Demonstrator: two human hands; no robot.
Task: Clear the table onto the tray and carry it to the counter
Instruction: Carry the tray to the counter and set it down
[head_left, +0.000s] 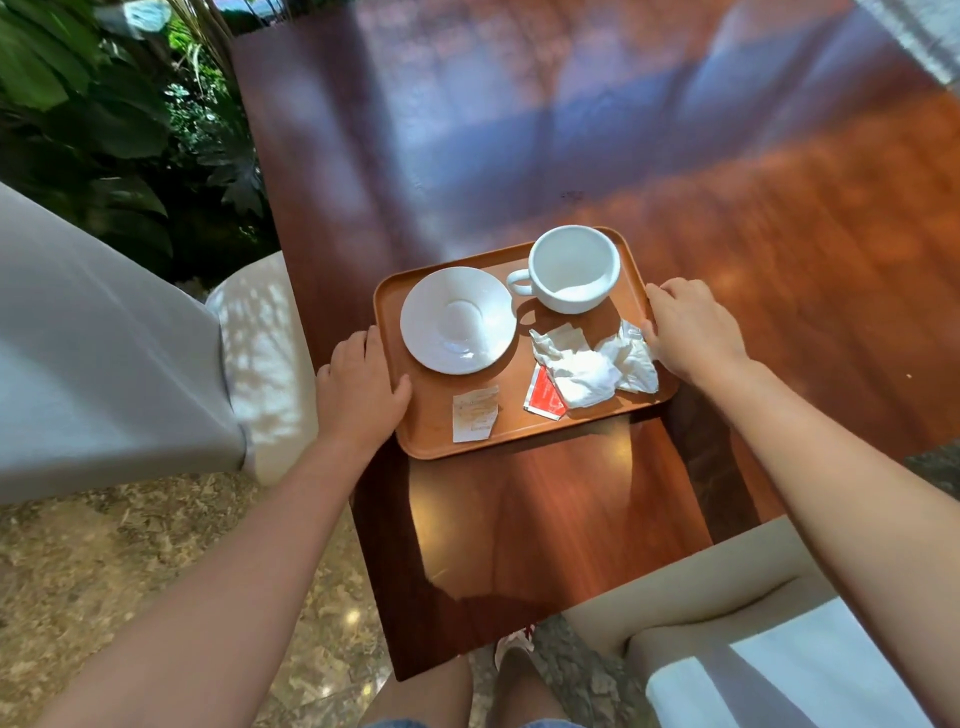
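Note:
An orange-brown tray (441, 415) lies on the glossy wooden table (519, 156). On it sit a white saucer (458, 319) at the left, an empty white cup (571, 269) at the back right, a crumpled white napkin (592, 364), a red packet (543, 397) and a torn beige packet (474, 413). My left hand (361, 387) grips the tray's left edge, thumb over the rim. My right hand (693, 327) grips the right edge beside the napkin.
A grey cloth-covered chair (104, 338) stands at the left, with green plants (104, 104) behind it. A beige seat with a white cushion (753, 649) is at the lower right. Speckled stone floor (130, 571) lies below, with my feet near the table's front edge.

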